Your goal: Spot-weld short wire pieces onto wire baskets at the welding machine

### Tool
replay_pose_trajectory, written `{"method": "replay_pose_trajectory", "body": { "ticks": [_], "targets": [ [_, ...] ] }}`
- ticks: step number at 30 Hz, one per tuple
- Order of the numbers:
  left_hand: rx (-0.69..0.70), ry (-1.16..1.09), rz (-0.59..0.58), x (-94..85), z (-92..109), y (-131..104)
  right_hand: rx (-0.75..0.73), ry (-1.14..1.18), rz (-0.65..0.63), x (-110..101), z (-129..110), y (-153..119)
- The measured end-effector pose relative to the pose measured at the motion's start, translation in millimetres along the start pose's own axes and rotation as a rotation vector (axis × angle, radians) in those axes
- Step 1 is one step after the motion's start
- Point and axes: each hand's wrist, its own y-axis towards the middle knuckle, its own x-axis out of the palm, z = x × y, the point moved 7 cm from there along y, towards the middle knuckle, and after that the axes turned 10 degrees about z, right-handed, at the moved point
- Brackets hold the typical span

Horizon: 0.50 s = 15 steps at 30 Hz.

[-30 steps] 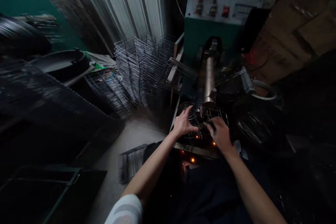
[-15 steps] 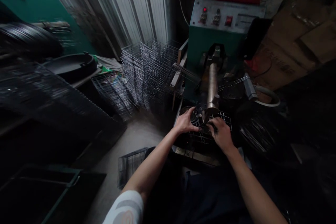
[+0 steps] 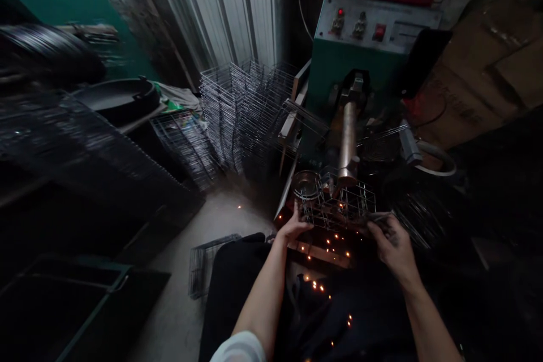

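In the head view a small wire basket [image 3: 326, 216] sits under the copper-coloured rod [image 3: 348, 141] of a green spot-welding machine [image 3: 335, 59]. My left hand [image 3: 292, 227] grips the basket's near left corner, thumb along the front and index finger up the side. To the right of the basket, my right hand [image 3: 395, 242] is closed with fingers curled; dark thin pieces show at its fingertips, too dim to name. Orange sparks [image 3: 316, 285] scatter below the basket and over my dark clothing. A round metal dish [image 3: 307, 182] lies by the basket's far left corner.
Stacked wire baskets [image 3: 229, 119] stand left of the machine, before a corrugated metal wall [image 3: 220, 5]. Another wire basket [image 3: 201, 271] is on the floor at left. Cardboard boxes [image 3: 466, 90] are at right. A panel [image 3: 377, 20] with a lit red lamp tops the machine.
Sparks have appeared beneath the basket. My right hand has moved right and toward me, away from the rod's tip. My left hand has dropped slightly lower, to the basket's near left corner.
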Motion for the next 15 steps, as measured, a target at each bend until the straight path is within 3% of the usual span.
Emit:
{"method": "replay_pose_trajectory", "body": {
  "ticks": [3,7,11,15],
  "targets": [
    [-0.057,-0.227,-0.095,23.7,-16,6,0.174,0.062,0.066,-10,12,-16],
    [-0.084,-0.323,-0.151,22.8,-11,9,0.264,0.134,0.098,-14,12,-25],
    [-0.09,-0.285,-0.099,-1.6,0,-10,0.305,0.217,0.109,-13,-1,-28],
    [0.05,-0.163,0.033,-54.2,37,-47,0.421,0.279,0.032,-11,-15,-43]
  ]
}}
